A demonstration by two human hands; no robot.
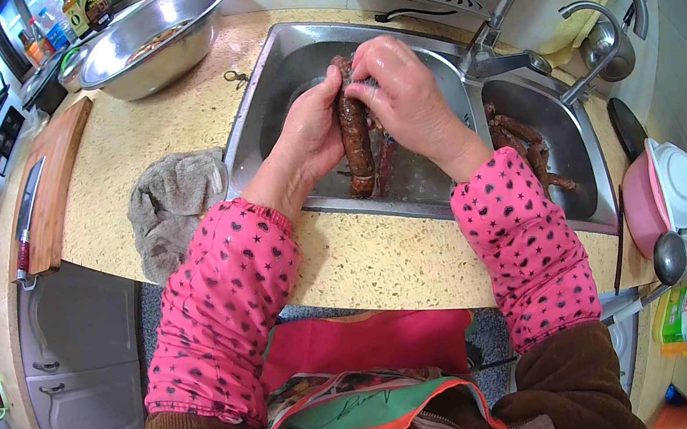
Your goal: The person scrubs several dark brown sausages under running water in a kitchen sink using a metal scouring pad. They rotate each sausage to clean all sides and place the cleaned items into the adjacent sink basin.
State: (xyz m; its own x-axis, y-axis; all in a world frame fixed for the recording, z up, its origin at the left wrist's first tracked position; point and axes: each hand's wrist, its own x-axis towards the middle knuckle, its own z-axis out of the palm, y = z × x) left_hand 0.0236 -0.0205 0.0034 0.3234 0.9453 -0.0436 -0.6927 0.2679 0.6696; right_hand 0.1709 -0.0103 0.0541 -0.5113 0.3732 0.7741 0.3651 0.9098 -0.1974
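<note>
Scrubbing a dark cured sausage [355, 137] over the sink [257, 112].

My left hand [309, 135] is closed around the sausage, holding it upright above the basin, while my right hand [400, 90] curls over its top, fingers bent against it, seemingly pressing a scrubber I cannot make out. I judge a firm left grip and short strokes down its length work best. More sausages [529, 147] lie in the basin beyond my right hand; a grey rag [173, 204] sits left, a steel bowl [157, 34] farther off.
</note>
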